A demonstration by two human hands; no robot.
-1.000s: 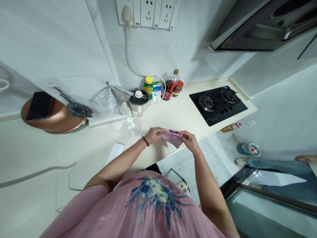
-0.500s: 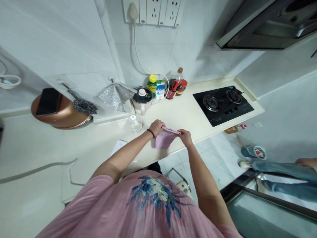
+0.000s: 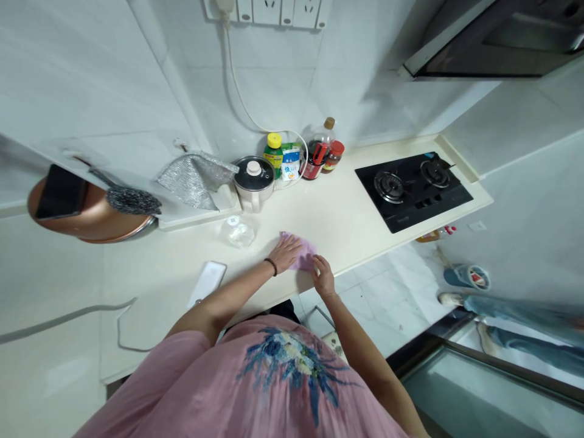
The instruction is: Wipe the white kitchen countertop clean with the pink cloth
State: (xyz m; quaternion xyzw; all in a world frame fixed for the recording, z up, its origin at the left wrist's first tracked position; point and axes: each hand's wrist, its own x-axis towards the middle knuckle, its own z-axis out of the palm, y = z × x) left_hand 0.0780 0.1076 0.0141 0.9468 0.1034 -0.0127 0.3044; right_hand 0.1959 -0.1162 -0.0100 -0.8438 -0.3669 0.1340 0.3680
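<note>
A folded pink cloth (image 3: 305, 255) lies on the pale countertop (image 3: 326, 210) near its front edge. My left hand (image 3: 286, 250), with a dark bead bracelet at the wrist, rests flat on the cloth's left part, fingers stretched out. At the cloth's right corner, my right hand (image 3: 323, 277) has its thumb and fingers pinched on the edge. A clear jar with a white lid (image 3: 240, 232) stands to the left of my left hand. Nearer to my left forearm lies a white phone-like slab (image 3: 207, 283).
Behind are a small lidded pot (image 3: 254, 188), a yellow-capped bottle (image 3: 274, 155) and sauce jars (image 3: 314, 161). A gas stove (image 3: 410, 188) is at the right. A copper-coloured pot (image 3: 91, 213) stands left. Another person's legs (image 3: 524, 316) show at far right.
The cloth was held up between both hands and now lies on the counter. My left hand has opened flat on it; my right hand has come lower and closer. The view has shifted slightly.
</note>
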